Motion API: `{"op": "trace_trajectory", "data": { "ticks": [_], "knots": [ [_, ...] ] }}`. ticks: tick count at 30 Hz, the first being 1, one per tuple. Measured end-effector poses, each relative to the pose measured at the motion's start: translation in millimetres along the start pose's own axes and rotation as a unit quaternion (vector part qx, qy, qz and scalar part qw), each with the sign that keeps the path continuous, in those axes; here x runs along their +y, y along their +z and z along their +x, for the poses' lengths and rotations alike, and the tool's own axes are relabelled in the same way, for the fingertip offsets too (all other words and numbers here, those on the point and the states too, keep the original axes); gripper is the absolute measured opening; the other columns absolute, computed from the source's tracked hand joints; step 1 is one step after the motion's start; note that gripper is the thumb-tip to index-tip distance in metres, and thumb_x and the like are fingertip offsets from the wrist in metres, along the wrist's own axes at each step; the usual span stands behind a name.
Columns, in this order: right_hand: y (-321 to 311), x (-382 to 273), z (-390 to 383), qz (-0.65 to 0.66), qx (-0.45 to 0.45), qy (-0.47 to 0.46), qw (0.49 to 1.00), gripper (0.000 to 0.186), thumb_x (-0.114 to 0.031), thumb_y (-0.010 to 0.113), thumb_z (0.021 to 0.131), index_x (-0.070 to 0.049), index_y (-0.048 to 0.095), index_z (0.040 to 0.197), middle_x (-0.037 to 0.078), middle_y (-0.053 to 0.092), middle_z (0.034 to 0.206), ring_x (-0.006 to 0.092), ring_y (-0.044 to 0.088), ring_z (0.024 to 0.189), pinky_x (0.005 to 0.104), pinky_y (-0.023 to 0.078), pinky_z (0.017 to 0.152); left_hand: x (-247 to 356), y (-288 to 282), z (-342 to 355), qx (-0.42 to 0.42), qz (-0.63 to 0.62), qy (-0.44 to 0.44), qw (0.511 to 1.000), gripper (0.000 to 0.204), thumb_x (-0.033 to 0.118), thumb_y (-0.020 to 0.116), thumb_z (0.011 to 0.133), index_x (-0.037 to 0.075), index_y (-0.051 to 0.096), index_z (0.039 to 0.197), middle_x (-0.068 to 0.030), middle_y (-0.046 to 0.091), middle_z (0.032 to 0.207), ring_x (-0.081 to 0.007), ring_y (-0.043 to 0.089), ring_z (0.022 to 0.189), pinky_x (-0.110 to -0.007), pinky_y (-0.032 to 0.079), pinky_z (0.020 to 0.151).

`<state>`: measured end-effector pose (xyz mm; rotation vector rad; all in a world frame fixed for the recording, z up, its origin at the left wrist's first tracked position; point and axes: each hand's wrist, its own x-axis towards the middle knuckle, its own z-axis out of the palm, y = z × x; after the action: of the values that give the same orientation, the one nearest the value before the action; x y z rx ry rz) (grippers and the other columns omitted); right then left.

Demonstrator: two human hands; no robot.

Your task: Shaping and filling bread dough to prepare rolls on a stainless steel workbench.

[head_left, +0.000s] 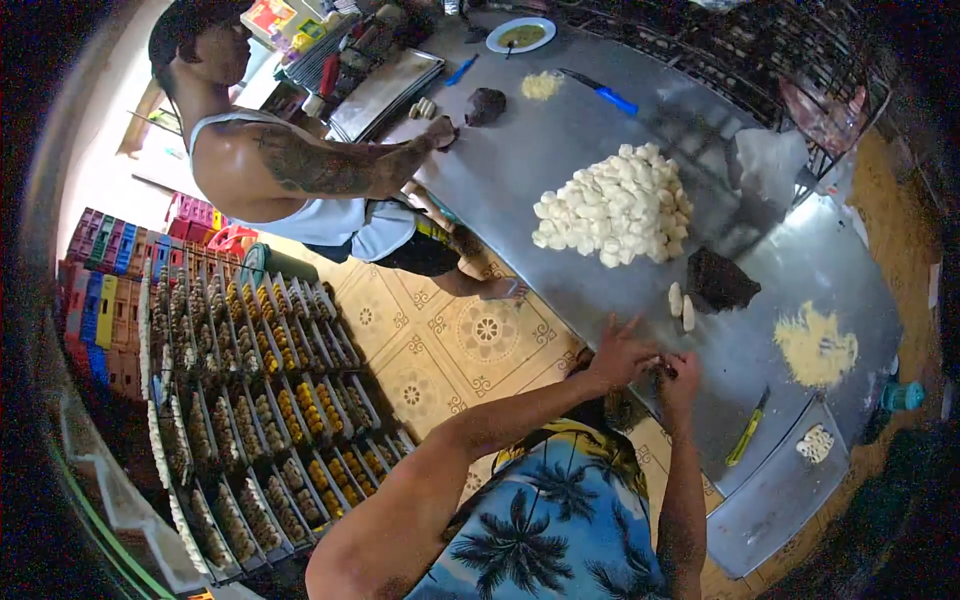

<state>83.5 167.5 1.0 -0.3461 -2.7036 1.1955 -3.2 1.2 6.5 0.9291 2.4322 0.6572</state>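
Observation:
My left hand (622, 352) is at the near edge of the metal table (540, 180), its upper fingers raised apart, thumb side at a small pale piece of dough (650, 362). My right hand (679, 372) meets it there, fingertips closed round a small dark lump, partly hidden. Just beyond my hands lie two pale dough logs (681, 307) and a large dark brown mass (720, 282). Farther back is a heap of white dough pieces (612, 208). To the right are pale yellow powder (812, 343) and a yellow knife (745, 430).
A co-worker (250, 175) works at the table's left side, hands near another dark mass (485, 107). Beyond are a plate (520, 38) and blue-handled knife (610, 98). A loaded rack (270, 420) and stacked crates (100, 300) stand left. A metal tray (770, 500) lies at right.

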Motion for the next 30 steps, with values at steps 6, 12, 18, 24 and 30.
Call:
{"op": "trace_trajectory", "data": {
  "ticks": [6,12,18,24,30],
  "knots": [
    [0,8,-6,-0.043,0.071,-0.033,0.996,0.023,-0.01,0.067,0.091,-0.002,0.07,0.112,0.017,0.061,0.101,0.037,0.061,0.096,0.0448,0.049,0.083,-6,3,5,0.11,0.065,0.074,0.989,0.04,0.042,0.06,0.102,0.027,0.067,0.138,0.0021,0.049,0.16,-0.0417,0.019,0.158,-0.074,0.001,0.121],
    [-4,6,-11,0.02,0.029,-0.01,0.999,0.023,-0.01,0.067,0.092,-0.001,0.069,0.113,0.018,0.064,0.11,0.0392,0.063,0.103,0.046,0.05,0.089,-13,14,5,0.084,0.077,0.059,0.992,0.04,0.043,0.061,0.1,0.032,0.067,0.138,0.0032,0.048,0.16,-0.0388,0.016,0.159,-0.074,0.006,0.121],
    [10,23,-18,0.118,0.022,0.001,0.993,0.024,-0.019,0.066,0.1,-0.001,0.068,0.115,0.015,0.061,0.097,0.0349,0.062,0.091,0.0439,0.049,0.081,-13,14,3,0.002,0.089,0.058,0.994,0.037,0.051,0.059,0.099,0.031,0.072,0.129,0.0046,0.053,0.156,-0.0376,0.019,0.158,-0.072,0.003,0.122],
    [8,27,-22,0.027,0.065,-0.029,0.997,0.02,-0.018,0.069,0.098,0.0,0.07,0.106,0.012,0.056,0.095,0.0283,0.059,0.087,0.0383,0.047,0.074,-16,24,3,0.078,0.094,0.076,0.99,0.043,0.054,0.059,0.097,0.037,0.068,0.136,0.0072,0.047,0.161,-0.0371,0.016,0.159,-0.07,0.001,0.124],
    [-5,7,-21,0.02,0.056,-0.026,0.998,0.017,-0.01,0.07,0.094,0.0,0.072,0.108,0.015,0.059,0.1,0.0339,0.06,0.091,0.0431,0.048,0.078,-20,18,7,0.088,0.053,0.095,0.99,0.043,0.054,0.065,0.095,0.029,0.074,0.128,0.0037,0.05,0.158,-0.0383,0.023,0.157,-0.069,0.007,0.123]
  ]
}}
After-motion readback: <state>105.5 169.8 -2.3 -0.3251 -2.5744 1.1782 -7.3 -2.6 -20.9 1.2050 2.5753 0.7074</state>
